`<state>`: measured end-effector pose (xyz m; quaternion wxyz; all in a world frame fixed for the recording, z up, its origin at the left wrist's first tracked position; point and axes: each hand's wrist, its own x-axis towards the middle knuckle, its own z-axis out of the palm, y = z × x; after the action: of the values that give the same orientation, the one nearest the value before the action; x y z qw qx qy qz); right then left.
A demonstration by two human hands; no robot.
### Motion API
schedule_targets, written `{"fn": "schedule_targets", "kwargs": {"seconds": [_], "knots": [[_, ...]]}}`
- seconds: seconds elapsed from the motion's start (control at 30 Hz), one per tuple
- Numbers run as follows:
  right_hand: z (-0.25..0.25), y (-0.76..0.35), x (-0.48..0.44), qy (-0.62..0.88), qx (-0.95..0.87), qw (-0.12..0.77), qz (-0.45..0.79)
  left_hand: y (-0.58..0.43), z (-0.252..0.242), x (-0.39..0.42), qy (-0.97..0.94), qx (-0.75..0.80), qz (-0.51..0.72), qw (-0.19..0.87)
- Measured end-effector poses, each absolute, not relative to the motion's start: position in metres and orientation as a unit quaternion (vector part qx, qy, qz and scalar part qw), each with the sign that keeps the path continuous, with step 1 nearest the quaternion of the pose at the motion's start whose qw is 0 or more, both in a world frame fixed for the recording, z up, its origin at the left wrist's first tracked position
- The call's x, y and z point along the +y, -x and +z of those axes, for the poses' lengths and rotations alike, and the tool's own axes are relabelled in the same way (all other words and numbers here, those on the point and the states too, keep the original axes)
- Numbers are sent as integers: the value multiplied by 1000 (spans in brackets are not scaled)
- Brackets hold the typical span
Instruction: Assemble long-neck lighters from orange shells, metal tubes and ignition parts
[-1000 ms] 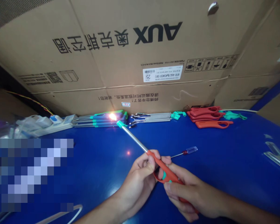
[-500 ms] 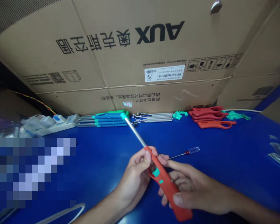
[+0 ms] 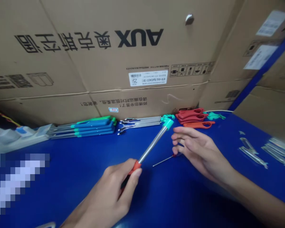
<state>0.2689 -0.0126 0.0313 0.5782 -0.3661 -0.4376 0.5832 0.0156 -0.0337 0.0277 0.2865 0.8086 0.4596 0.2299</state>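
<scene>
A person's left hand (image 3: 116,186) grips an orange-handled lighter (image 3: 152,145) at the lower center of the frame, thumb and fingers closed around the handle. Its metal tube, which leaned toward the upper left half a second ago, now slants toward the upper right, with the teal tip (image 3: 168,122) just right of center. The flame seen at that tip a second ago is gone.

The right hand (image 3: 201,145), earlier wrapped on the handle, has let go — its fingers now spread and loosely curled just beside the tip, at right of center. Below it on the blue table (image 3: 85,167) lies a screwdriver (image 3: 163,161), its handle mostly hidden by the fingers; whether they touch cannot be told. The view has swung — bringing more clear-wrapped pieces (image 3: 279,152) into sight at the right edge.
</scene>
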Motion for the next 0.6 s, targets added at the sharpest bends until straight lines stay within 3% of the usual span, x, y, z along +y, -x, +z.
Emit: {"fn": "schedule_targets", "kwargs": {"seconds": [0.4,0.6], "knots": [[32,-267,-15,356,-410,576,611,-24,24,-40,-838,445,139,285],[29,-270,-13,316,-402,553,658,-16,15,-40,-852,419,194,248]]}}
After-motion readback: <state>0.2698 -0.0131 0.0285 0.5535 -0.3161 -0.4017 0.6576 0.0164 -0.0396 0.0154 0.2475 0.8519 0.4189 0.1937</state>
